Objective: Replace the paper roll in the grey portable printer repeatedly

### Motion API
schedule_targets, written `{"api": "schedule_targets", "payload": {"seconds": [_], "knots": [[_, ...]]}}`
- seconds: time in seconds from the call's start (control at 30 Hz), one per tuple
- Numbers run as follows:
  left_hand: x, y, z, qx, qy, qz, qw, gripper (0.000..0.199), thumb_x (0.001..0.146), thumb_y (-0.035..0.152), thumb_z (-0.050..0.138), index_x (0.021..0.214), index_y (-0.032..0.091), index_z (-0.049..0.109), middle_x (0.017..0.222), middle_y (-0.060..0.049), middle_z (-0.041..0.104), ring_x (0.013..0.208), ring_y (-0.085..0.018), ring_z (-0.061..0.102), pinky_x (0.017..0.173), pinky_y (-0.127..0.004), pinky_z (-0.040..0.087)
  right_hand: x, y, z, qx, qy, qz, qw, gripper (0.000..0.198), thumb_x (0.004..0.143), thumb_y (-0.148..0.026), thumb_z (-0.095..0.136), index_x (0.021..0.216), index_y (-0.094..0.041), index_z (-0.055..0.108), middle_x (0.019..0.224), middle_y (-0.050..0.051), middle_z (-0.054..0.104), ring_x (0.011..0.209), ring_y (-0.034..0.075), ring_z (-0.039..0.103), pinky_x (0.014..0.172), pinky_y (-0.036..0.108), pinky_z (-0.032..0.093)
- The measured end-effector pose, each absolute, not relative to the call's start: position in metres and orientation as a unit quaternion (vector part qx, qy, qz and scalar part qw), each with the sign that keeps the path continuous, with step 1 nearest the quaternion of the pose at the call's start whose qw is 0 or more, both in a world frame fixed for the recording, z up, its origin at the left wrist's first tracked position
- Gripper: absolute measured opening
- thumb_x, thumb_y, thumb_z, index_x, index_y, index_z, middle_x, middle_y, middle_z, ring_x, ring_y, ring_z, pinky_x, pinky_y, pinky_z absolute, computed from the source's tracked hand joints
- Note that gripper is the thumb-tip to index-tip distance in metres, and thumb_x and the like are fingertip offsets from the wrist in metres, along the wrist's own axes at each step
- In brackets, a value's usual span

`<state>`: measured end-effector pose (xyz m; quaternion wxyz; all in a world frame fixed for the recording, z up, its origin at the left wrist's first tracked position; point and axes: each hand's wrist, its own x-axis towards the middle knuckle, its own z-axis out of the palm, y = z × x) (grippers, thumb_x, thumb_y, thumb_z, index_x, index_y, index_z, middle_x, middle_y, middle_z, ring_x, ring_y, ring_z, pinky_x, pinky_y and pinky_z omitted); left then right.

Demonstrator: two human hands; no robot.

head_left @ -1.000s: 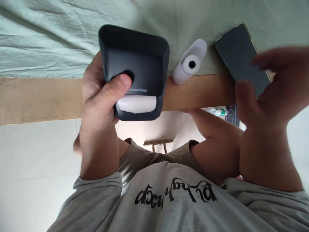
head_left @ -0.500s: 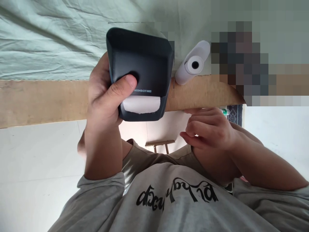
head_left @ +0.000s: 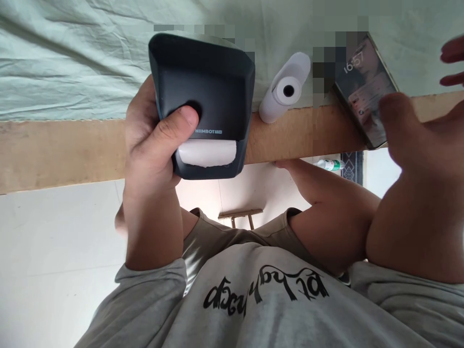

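Our left grip (head_left: 155, 133) holds a NIIMBOT printer (head_left: 210, 87); to the right are a paper roll (head_left: 273, 104) and smartphone (head_left: 362, 89), our right grip (head_left: 422, 137) near.

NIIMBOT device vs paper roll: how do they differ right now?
The NIIMBOT device is black and boxy; the paper roll is white and cylindrical. The left hand grips the NIIMBOT device; neither hand holds the paper roll. Both show white paper.
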<state>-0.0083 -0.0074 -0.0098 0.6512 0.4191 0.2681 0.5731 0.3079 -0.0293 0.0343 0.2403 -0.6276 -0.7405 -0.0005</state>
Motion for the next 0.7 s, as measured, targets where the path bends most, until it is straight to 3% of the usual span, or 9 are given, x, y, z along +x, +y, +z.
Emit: {"api": "schedule_targets", "payload": {"seconds": [0.1,0.2,0.33,0.53,0.7], "knots": [[-0.009,-0.007,-0.011,0.438,0.245,0.565,0.656,0.029,0.082,0.019,0.065,0.109,0.010,0.061,0.092,-0.001,0.061,0.104,-0.014,0.061,0.078,-0.020,0.049,0.318,-0.020,0.033,-0.733,-0.668,0.041,0.121,0.098,0.048,-0.046,0.078,0.133,-0.015,0.042,0.132,0.014,0.043,0.119,0.027,0.050,0.097,0.044,0.047],[-0.010,-0.006,-0.012,0.434,0.248,0.564,0.657,0.026,0.083,0.017,0.064,0.107,0.010,0.062,0.093,0.000,0.062,0.106,-0.014,0.061,0.094,-0.025,0.050,0.311,-0.018,0.037,-0.785,-0.613,0.081,0.037,0.106,0.045,-0.041,0.082,0.138,-0.027,0.032,0.125,0.007,0.051,0.118,0.026,0.051,0.102,0.052,0.043],[-0.011,-0.006,-0.017,0.453,0.231,0.565,0.650,0.029,0.083,0.021,0.063,0.111,0.013,0.061,0.097,0.003,0.063,0.111,-0.011,0.059,0.103,-0.024,0.047,0.302,-0.017,0.041,-0.800,-0.595,0.072,0.029,0.106,0.045,-0.036,0.083,0.137,-0.031,0.031,0.126,0.003,0.051,0.118,0.027,0.051,0.101,0.054,0.043],[-0.013,-0.005,-0.025,0.472,0.221,0.572,0.634,0.037,0.083,0.025,0.063,0.118,0.012,0.059,0.104,0.005,0.064,0.111,-0.008,0.060,0.097,-0.018,0.047,0.304,-0.010,0.040,-0.787,-0.613,0.055,0.052,0.097,0.048,-0.034,0.082,0.135,-0.029,0.039,0.125,0.004,0.053,0.116,0.028,0.053,0.104,0.050,0.043],[-0.014,-0.002,-0.024,0.477,0.211,0.564,0.641,0.036,0.083,0.026,0.064,0.116,0.013,0.060,0.104,0.005,0.064,0.112,-0.009,0.060,0.099,-0.019,0.047,0.302,-0.008,0.039,-0.809,-0.584,0.032,0.059,0.081,0.066,-0.034,0.069,0.140,-0.027,0.037,0.130,0.003,0.050,0.121,0.028,0.051,0.106,0.048,0.041]]}}
